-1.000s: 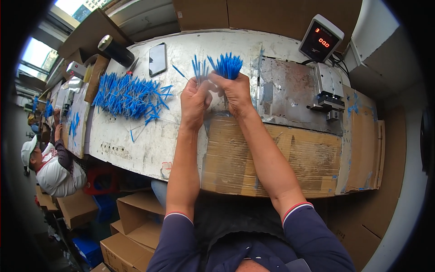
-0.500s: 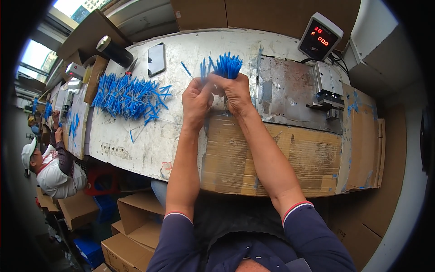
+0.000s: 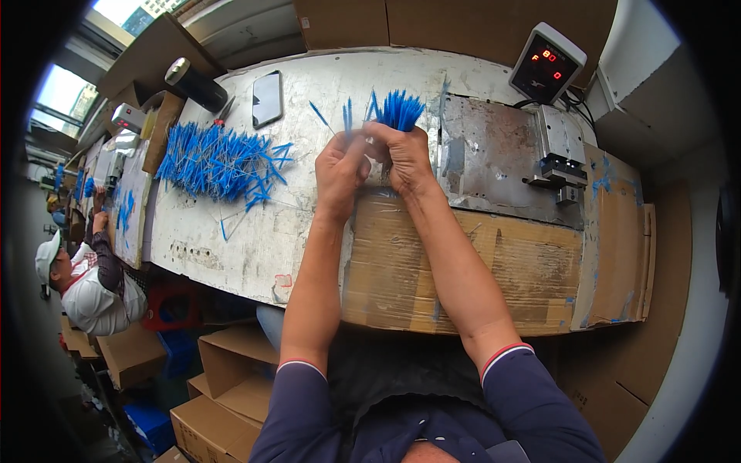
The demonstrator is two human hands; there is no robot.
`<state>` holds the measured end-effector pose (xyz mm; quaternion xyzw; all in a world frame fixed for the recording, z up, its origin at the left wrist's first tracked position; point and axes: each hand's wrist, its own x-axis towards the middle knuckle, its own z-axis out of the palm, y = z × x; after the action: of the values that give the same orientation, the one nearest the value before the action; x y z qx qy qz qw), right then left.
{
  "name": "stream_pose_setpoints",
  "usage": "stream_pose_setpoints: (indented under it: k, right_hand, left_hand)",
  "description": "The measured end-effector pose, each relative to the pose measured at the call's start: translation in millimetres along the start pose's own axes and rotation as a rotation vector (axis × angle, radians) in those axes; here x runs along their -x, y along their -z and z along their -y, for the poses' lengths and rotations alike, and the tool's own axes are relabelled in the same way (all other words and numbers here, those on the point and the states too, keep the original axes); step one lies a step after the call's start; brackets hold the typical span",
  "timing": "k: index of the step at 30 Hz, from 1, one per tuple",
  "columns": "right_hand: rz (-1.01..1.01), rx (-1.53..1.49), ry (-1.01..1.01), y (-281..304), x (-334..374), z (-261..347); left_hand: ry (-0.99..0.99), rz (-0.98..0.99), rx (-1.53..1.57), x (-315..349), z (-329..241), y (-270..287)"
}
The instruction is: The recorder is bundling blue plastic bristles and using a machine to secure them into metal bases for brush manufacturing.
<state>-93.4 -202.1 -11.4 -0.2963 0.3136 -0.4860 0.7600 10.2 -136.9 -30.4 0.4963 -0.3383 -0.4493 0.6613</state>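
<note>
My right hand (image 3: 407,158) is closed round a thick bundle of small blue-bristled wire brushes (image 3: 400,110), heads up and fanned out. Just left of it, my left hand (image 3: 340,171) pinches a few thin wire brushes (image 3: 346,116) of the same kind. One of these leans out to the left, apart from the rest. The fingertips of both hands meet or nearly meet below the brush heads, slightly blurred. A large loose heap of blue brushes (image 3: 220,160) lies on the worn white table (image 3: 255,239), to the left of my hands.
A phone (image 3: 267,99) and a dark cylindrical flask (image 3: 194,85) lie beyond the heap. On the right are a metal plate (image 3: 486,154) with a clamp-like fixture (image 3: 562,166) and a red-lit display box (image 3: 546,63). Cardboard (image 3: 463,270) covers the near edge. A co-worker (image 3: 96,282) is at far left.
Both hands have shifted slightly to the right, the right one carrying the bundle with it. The lit figures on the display box differ. The co-worker's hands have moved a little.
</note>
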Motion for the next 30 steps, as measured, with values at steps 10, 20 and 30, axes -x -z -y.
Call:
stream_pose_setpoints:
  k: [10,20,30]
  right_hand:
    - [-0.047,-0.009,0.057,12,-13,-11]
    - [-0.073,0.052,0.332,11,-10,17]
    - [0.232,1.059,1.058,5,-10,-13]
  left_hand:
    - [0.018,-0.066,0.033,-3,6,3]
    - [0.026,-0.166,0.054,-4,3,18]
    - [0.159,-0.058,-0.021,-4,3,24]
